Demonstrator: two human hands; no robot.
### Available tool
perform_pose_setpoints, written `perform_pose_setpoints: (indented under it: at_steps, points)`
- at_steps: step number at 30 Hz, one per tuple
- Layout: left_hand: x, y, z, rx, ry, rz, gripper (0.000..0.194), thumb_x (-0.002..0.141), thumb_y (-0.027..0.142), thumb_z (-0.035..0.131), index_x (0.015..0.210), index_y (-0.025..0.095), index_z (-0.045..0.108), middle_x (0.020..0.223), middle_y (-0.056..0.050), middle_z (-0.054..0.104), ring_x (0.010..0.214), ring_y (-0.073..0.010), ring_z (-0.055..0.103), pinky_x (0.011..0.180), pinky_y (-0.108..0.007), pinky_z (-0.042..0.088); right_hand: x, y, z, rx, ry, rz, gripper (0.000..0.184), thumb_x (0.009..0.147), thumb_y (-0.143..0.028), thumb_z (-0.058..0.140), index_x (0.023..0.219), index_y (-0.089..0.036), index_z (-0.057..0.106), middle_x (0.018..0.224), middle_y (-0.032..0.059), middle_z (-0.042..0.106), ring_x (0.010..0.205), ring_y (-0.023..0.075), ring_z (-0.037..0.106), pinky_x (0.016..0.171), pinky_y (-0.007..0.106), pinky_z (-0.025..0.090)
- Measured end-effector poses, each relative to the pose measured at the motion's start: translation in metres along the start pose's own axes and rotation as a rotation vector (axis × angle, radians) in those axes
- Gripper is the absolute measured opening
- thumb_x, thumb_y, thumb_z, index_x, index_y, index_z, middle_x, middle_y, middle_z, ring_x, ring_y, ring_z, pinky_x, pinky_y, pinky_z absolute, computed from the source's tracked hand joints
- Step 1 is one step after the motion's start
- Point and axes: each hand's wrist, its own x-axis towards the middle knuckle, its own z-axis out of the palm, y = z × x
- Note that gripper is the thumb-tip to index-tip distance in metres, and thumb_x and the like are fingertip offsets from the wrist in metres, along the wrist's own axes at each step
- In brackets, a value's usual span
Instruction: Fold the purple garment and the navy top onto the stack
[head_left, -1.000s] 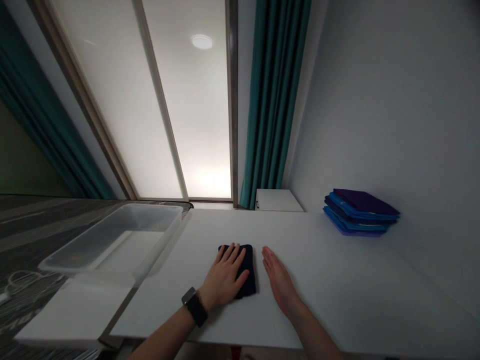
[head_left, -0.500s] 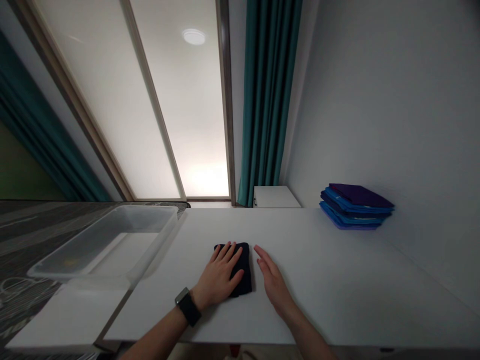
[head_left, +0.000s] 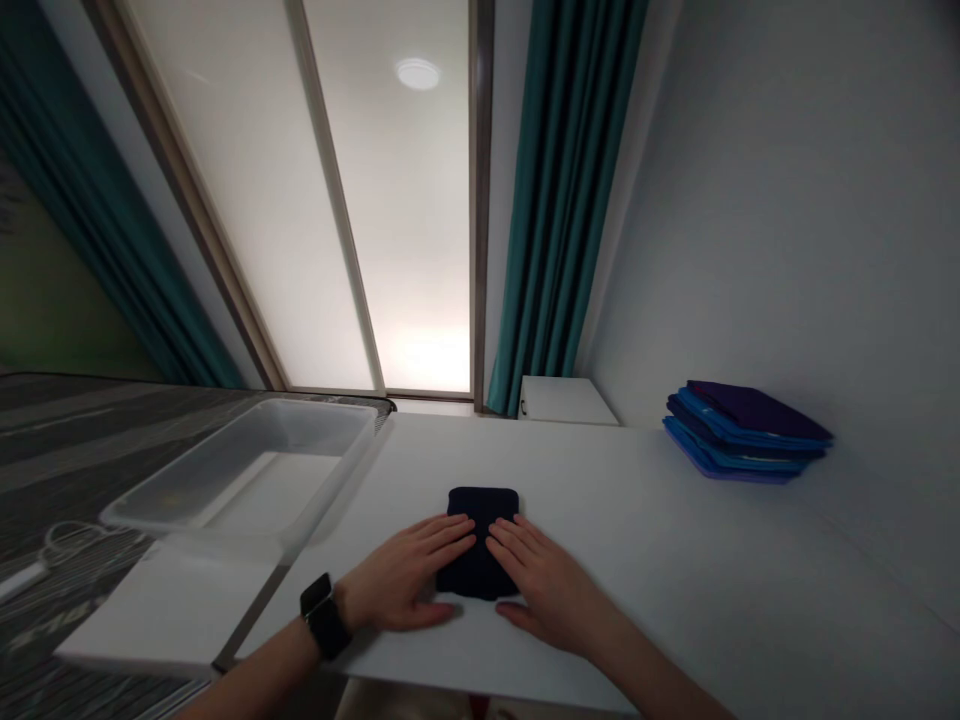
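Change noted: the right hand (head_left: 544,590) has moved from the bare table top onto the cloth, joining the left hand (head_left: 397,575). Both now press on the near half of a folded dark navy cloth (head_left: 480,540), which lies flat and squared on a white table (head_left: 675,520), near its front edge and roughly midway across.

Hand state: both open, palms down, fingers extended and angled inward, their tips almost meeting over the cloth. Neither hand is closed or gripping; the cloth is pressed, not lifted. The far half of the cloth stays uncovered.

Surroundings: a black watch (head_left: 322,615) sits on the left wrist. To the left, beyond the table edge, is a clear plastic bin (head_left: 300,402). At the far right of the table, against the wall, is a stack of folded blue and purple items (head_left: 742,435). Further back stand a white cabinet (head_left: 566,400) and a teal curtain (head_left: 566,200).
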Motion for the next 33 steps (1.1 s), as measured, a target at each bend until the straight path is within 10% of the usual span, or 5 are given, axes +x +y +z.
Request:
perform_pose_setpoints:
  at_steps: [9, 16, 26, 33]
  points:
    - [0.023, -0.012, -0.004, 0.121, -0.053, 0.172, 0.067, 0.082, 0.01, 0.055, 0.146, 0.023, 0.037, 0.148, -0.01, 0.045, 0.138, -0.0254, 0.04, 0.118, -0.041, 0.028, 0.003, 0.009, 0.003, 0.078, -0.049, 0.048, 0.066, 0.072, -0.015, 0.061, 0.137, -0.014, 0.051, 0.143, 0.0138, 0.05, 0.134, 0.0288, 0.044, 0.115, 0.046, 0.032]
    - [0.036, -0.009, 0.022, -0.109, 0.184, 0.102, 0.049, 0.09, 0.018, 0.052, 0.138, 0.027, 0.048, 0.135, -0.008, 0.059, 0.127, -0.0222, 0.052, 0.114, -0.041, 0.034, -0.009, 0.018, 0.003, 0.23, -0.005, 0.068, 0.077, 0.071, -0.017, 0.061, 0.145, -0.017, 0.039, 0.148, 0.0133, 0.044, 0.138, 0.0268, 0.039, 0.116, 0.048, 0.029]
    - [0.061, 0.017, -0.006, -0.957, 0.629, -0.515, 0.039, 0.082, 0.042, 0.068, 0.11, 0.016, 0.061, 0.105, -0.008, 0.071, 0.096, -0.0248, 0.065, 0.086, -0.036, 0.053, 0.019, 0.013, 0.012, 0.713, 0.456, 0.395, 0.069, 0.082, -0.03, 0.062, 0.143, -0.021, 0.032, 0.139, 0.0138, 0.052, 0.124, 0.0235, 0.053, 0.106, 0.044, 0.042]
    - [0.073, -0.001, 0.014, -1.032, 0.533, -0.792, 0.045, 0.082, 0.051, 0.063, 0.109, 0.016, 0.055, 0.091, -0.008, 0.071, 0.085, -0.0246, 0.068, 0.073, -0.036, 0.055, 0.033, 0.029, 0.025, 0.703, 0.28, 0.643, 0.07, 0.089, -0.038, 0.05, 0.15, -0.017, 0.023, 0.12, 0.0127, 0.067, 0.108, 0.0257, 0.065, 0.094, 0.044, 0.049]
